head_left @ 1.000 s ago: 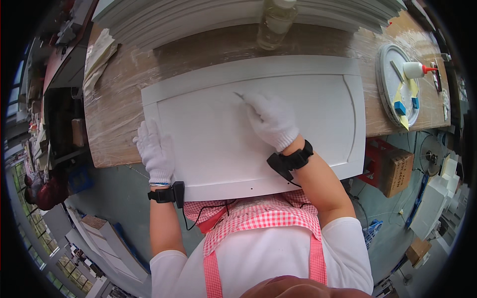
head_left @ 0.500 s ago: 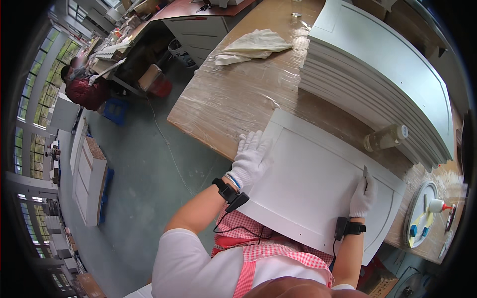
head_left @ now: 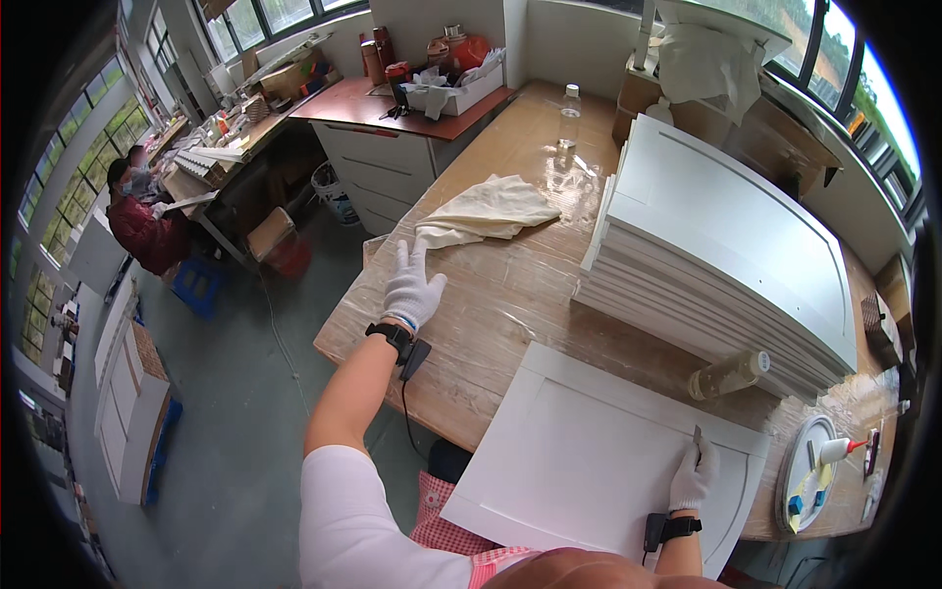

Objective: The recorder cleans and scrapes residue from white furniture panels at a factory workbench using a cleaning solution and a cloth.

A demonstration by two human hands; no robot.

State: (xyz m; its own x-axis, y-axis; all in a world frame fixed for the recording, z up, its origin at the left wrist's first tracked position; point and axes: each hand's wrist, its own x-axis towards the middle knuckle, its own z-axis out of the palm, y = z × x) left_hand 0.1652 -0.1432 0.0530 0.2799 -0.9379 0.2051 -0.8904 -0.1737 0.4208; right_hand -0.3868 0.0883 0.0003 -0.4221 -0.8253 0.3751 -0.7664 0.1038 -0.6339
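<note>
My left hand [head_left: 412, 293], in a white knit glove, stretches out with fingers apart. Its fingertips are at the near left edge of a crumpled cream cloth [head_left: 496, 208]; whether they touch it I cannot tell. A small flat metal scraper [head_left: 698, 434] juts up from my gloved right hand [head_left: 693, 479], which is closed around it. That hand rests over the right part of a white framed panel [head_left: 579, 447] lying flat on the table in front of me. Just beyond the panel a clear bottle [head_left: 724, 377] lies on its side.
A tall stack of white panels [head_left: 726, 226] stands at the far right of the film-covered table [head_left: 491, 304]. To the right sits a round lid [head_left: 793, 471] with a red-tipped glue bottle [head_left: 836, 450]. An upright bottle [head_left: 569, 123] stands at the back. People sit working far left.
My left hand has left the panel's left edge and reached forward to the cloth. My right hand still holds the scraper over the panel. The view has tilted up.
</note>
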